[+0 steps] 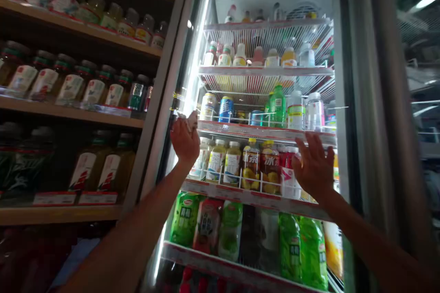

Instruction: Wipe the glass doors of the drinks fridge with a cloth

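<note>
Left hand [185, 141] closed on white rag [191, 120] at its 12 o'clock, pressed to fridge shelf edge [261, 132]. Right hand [314, 167], 3 o'clock of left, fingers wide, holding nothing, just before red bottle [288, 171].

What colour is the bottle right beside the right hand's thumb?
Mostly red, with a white-and-pink label; the bottle shows beside the right hand in the head view.
</note>
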Action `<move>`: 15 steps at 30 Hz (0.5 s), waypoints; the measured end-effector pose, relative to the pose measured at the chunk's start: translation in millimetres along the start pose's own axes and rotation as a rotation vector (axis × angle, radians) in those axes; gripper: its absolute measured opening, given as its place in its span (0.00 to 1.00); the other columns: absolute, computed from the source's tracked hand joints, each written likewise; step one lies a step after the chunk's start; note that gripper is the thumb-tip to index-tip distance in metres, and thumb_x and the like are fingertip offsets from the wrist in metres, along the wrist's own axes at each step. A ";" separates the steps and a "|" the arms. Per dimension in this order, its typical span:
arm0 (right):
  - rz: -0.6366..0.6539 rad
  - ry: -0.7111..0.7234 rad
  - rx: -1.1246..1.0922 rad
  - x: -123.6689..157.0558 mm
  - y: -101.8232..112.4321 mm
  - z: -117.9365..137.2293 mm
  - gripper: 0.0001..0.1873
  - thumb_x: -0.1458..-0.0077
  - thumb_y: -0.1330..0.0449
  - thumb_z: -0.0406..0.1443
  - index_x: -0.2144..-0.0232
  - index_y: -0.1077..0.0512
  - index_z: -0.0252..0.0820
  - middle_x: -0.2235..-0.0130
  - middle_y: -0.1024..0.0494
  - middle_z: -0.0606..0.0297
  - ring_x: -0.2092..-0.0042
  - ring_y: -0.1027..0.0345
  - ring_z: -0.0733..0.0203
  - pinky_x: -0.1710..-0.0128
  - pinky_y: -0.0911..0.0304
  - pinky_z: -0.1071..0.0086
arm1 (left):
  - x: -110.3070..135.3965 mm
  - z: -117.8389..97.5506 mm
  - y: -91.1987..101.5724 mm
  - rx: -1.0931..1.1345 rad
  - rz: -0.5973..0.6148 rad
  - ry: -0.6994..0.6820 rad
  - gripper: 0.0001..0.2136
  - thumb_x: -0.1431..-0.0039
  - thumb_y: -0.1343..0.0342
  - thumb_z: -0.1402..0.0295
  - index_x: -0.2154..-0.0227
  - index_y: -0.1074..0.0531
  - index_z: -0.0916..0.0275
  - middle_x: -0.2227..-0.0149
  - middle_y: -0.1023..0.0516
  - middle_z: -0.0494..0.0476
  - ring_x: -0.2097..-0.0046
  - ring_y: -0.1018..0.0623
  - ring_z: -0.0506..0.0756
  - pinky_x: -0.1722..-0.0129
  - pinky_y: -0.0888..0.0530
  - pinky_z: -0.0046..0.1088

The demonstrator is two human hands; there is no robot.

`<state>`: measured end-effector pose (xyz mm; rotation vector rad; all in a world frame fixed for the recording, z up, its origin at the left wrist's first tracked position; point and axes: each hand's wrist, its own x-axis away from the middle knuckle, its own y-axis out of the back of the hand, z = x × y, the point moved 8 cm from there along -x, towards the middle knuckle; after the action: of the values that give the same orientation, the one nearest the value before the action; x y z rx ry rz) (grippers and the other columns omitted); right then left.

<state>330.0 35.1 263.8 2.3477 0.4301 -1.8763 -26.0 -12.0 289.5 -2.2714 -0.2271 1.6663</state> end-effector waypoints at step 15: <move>0.122 -0.123 0.131 -58.3 -2.2 -32.5 0.28 0.40 0.59 0.43 0.40 0.46 0.38 0.36 0.48 0.50 0.36 0.56 0.44 0.43 0.52 0.42 | -26.7 -68.3 -34.5 0.066 0.189 -0.222 0.23 0.42 0.56 0.68 0.44 0.42 0.66 0.40 0.38 0.64 0.38 0.41 0.61 0.39 0.44 0.46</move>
<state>348.3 36.6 328.1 2.2616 0.1521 -2.0339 32.5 1.4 343.9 -2.1146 -0.0063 1.9924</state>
